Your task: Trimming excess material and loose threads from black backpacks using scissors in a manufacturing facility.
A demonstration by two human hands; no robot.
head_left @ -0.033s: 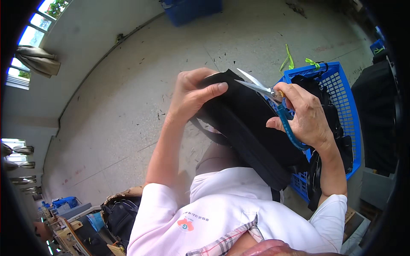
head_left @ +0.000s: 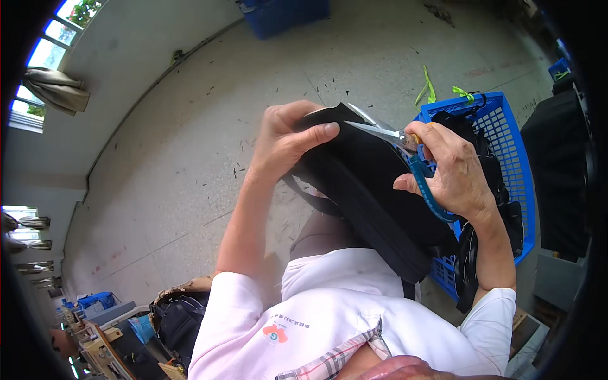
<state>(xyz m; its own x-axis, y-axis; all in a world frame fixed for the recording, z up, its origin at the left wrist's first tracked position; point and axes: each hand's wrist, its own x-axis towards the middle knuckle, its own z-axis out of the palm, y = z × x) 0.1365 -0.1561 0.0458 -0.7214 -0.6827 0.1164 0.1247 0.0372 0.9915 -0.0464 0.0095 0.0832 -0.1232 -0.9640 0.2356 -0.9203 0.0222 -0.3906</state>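
Note:
A black fabric piece (head_left: 373,183), perhaps part of a bag, stretches down from my left hand (head_left: 288,136) toward my lap. The left thumb lies on top of its upper edge, with the fingers behind, pinching it. In my right hand (head_left: 453,168) is a pair of scissors (head_left: 389,134) with blue-wrapped handles. Their blades are parted and point left at the upper edge of the fabric, close to my left thumb. I cannot tell whether the fabric lies between the blades. A black strap (head_left: 310,197) hangs below my left hand.
To the right stands a blue plastic basket (head_left: 527,183) with black pieces in it and a yellow-green tie (head_left: 463,95) on its rim. A large black item (head_left: 554,171) is beyond it. Another blue container (head_left: 285,19) sits at the far side. Dark scraps dot the floor (head_left: 190,158).
The scissor blades have moved slightly left, closer to my left thumb, and their tips are a little nearer each other. My left hand and the fabric have hardly moved.

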